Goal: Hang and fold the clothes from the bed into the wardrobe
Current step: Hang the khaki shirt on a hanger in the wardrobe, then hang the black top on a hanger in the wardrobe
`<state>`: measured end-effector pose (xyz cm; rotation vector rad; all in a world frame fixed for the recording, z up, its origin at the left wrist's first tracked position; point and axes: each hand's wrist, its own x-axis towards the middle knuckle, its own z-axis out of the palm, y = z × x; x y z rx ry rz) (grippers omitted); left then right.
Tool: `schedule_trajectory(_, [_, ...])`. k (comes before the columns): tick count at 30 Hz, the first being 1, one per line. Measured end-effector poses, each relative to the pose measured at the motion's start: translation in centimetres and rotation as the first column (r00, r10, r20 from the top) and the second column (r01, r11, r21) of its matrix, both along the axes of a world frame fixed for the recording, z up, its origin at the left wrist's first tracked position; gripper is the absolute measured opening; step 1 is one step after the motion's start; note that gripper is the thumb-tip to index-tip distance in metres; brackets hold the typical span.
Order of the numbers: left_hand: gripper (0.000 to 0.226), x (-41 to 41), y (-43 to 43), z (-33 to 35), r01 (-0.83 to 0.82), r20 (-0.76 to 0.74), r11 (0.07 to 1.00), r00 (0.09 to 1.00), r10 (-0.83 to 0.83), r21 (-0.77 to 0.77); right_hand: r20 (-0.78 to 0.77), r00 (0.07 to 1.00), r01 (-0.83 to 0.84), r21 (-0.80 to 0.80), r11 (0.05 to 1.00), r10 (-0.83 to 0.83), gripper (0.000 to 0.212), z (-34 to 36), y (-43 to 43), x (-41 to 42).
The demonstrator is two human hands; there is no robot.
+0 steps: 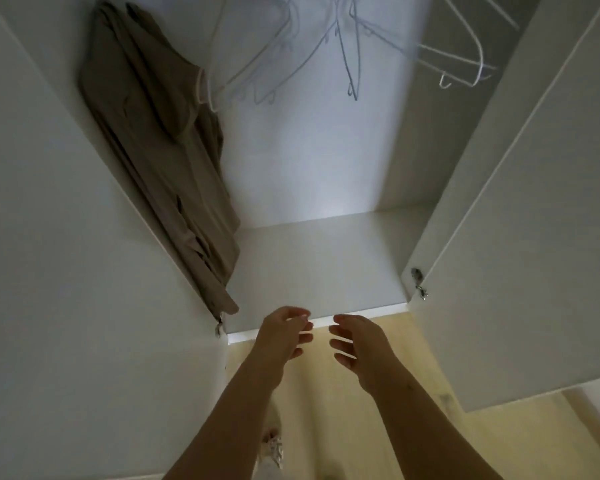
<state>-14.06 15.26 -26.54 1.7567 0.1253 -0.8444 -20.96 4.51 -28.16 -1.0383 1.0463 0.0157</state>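
A: Where is the garment [160, 161]?
B: Upper left, hanging inside the wardrobe [319, 265], beside white hangers [347, 46] (blurred).
A: Grip state?
B: Left hand [284, 336] and right hand [357, 344], lower centre: fingers loosely curled, grasping nothing.

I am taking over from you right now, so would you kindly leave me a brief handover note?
Hands: left hand and right hand are both open, holding nothing, side by side at the front edge of the wardrobe.
Clothes: beige garment hangs at the wardrobe's left side; empty white hangers hang to its right.
Done: one garment hung.
Left: the bed is out of view, so remaining clothes cannot be counted; probably fetch the next piece.
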Motion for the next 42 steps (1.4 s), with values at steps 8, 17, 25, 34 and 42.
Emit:
schedule_trajectory(8, [0.006, -8.1, 1.4, 1.8, 0.297, 0.013, 0.955, 0.955, -0.297, -0.004, 0.027, 0.941, 0.337, -0.043, 0.94, -0.336, 0.019, -0.2, 3.6, -11.1])
schedule_trajectory(17, [0.013, -21.6, 7.4, 0.3, 0.685, 0.066, 0.728, 0.725, -0.685, 0.031, 0.011, 0.751, 0.66, -0.038, 0.751, -0.66, 0.02, -0.6, 15.9, -26.3])
schedule_trajectory(25, [0.011, -40.2, 9.6, -0.8, 0.937, 0.065, 0.345, 0.342, -0.938, 0.055, 0.006, 0.382, 0.924, -0.025, 0.382, -0.924, 0.021, -2.2, 23.6, -45.2])
schedule_trajectory(34, [0.017, -64.6, 14.2, -1.4, 0.995, 0.044, -0.081, -0.084, -0.995, 0.059, -0.016, -0.016, 0.997, -0.071, -0.015, -1.0, 0.02, -2.2, 33.0, -68.1])
schedule_trajectory(42, [0.019, -81.3, 18.9, -2.3, 0.963, -0.018, -0.265, -0.265, -0.964, 0.044, -0.044, -0.269, 0.962, -0.059, -0.266, -0.962, 0.016, -3.3, 40.2, -82.9])
